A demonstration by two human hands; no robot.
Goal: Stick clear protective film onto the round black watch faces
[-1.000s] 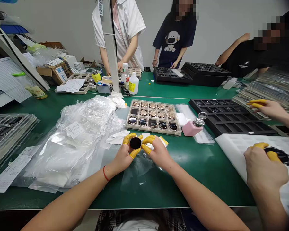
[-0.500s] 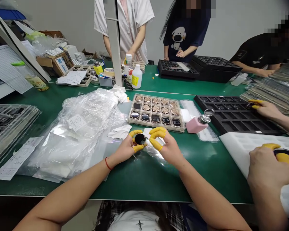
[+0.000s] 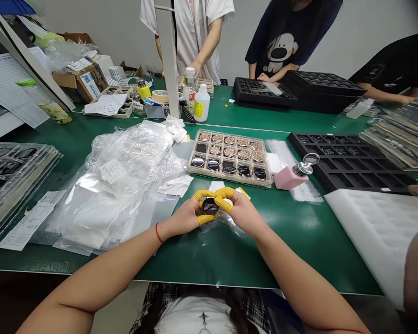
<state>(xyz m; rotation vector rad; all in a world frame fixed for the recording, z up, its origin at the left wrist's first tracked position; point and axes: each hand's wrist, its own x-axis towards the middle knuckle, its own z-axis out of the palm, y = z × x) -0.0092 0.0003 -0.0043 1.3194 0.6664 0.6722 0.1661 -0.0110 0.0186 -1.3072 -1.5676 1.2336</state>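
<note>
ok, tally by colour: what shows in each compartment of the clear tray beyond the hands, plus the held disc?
Tray compartments showing gold: 9
Tray compartments showing black: 6
Held disc, black: 1
Total: 16

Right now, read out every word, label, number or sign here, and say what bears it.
No text can be quoted with certainty.
Black disc in the left hand: white lines of print, too small.
White label on the plastic bags: too small.
Paper slip at far left: too small.
Yellow label on the white bottle: too small.
Blue-and-white label on the cardboard box: too blurred.
Gridded sheets: too small.
Small jar label: too blurred.
</note>
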